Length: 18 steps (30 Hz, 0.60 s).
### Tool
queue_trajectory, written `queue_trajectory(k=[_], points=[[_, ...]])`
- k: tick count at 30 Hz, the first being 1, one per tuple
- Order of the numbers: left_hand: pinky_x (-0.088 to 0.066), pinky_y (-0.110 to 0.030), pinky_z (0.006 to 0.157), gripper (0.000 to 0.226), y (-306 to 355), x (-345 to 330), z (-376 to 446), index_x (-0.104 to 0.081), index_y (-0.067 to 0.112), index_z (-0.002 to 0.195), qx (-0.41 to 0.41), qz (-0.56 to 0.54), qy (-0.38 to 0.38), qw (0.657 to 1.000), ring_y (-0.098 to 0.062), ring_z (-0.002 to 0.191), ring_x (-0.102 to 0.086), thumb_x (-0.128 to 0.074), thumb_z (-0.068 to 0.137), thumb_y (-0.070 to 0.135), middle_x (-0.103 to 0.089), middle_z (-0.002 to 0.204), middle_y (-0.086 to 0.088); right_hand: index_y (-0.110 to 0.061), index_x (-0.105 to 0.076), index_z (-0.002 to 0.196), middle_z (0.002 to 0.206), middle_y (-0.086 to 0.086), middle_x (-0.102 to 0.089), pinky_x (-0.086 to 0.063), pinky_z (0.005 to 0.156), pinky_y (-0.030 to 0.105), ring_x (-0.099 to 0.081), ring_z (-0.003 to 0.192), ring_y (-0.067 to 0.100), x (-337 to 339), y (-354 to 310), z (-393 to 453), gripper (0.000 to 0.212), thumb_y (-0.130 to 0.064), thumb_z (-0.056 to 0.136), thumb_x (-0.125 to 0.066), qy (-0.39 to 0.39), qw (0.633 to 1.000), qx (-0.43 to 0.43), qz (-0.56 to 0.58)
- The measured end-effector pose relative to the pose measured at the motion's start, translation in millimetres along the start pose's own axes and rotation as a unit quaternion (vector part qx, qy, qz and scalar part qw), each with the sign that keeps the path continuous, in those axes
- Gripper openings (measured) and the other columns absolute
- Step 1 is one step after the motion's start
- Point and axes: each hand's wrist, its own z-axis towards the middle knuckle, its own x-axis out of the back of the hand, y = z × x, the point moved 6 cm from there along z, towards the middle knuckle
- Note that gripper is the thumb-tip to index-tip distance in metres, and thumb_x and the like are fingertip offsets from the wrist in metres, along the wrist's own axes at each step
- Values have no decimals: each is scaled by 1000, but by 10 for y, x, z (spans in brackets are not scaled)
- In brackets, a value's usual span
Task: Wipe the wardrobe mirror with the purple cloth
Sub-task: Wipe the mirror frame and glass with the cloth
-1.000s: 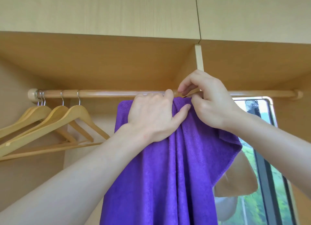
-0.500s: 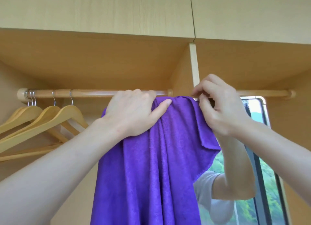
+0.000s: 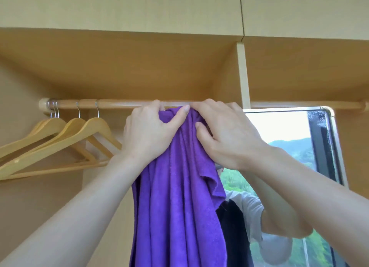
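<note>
Hands meet at the top of an open wardrobe, both clutching a purple cloth (image 3: pixel 175 197) where it hangs from the wooden rail (image 3: pixel 119 104). The left hand (image 3: pixel 151 133) grips the bunched top of the cloth from the left side, thumb pressed across the fabric and fingertips curled up against the rail. The right hand (image 3: pixel 225 135) grips the same gathered top from the right side, its thumb dug into the folds and its fingers curled over the top edge at the rail. Below the two hands the cloth falls in long vertical folds out of the bottom of the view, between the person's forearms.

To the right of the cloth and behind the right forearm stands the wardrobe mirror (image 3: pixel 287 131), its rounded metal-edged top corner just under the rail; it reflects a bright window, green hills and part of the person's arm and pale sleeve. Smears show on the glass near that top corner. Pale wooden hangers (image 3: pixel 65 139) hang by metal hooks at the left end of the rail, well apart from the cloth. Light wood panels form the wardrobe's ceiling, its back wall and an upright divider (image 3: pixel 242 75) above the mirror.
</note>
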Motion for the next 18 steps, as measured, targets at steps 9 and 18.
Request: queue_trajectory(k=[9,18], points=[[-41,-31,69,34,-277,-38,-445,-53,20,93,147,-205,35,967,-8,74,-57,-47,100,53,-59,76,14,-9,-18,159,164,16,-22,-7,124,56,-18,153,33,-324,-362,-135,65,-39,102,-22,15,992,-28,-123],[-32,-25,53,64,-298,-41,-418,-43,21,50,185,-238,2,953,0,47,-46,-29,107,45,-49,47,9,-11,-48,138,133,5,-58,-10,124,51,-45,132,31,-210,-542,153,52,-32,93,-30,1,996,35,-78]])
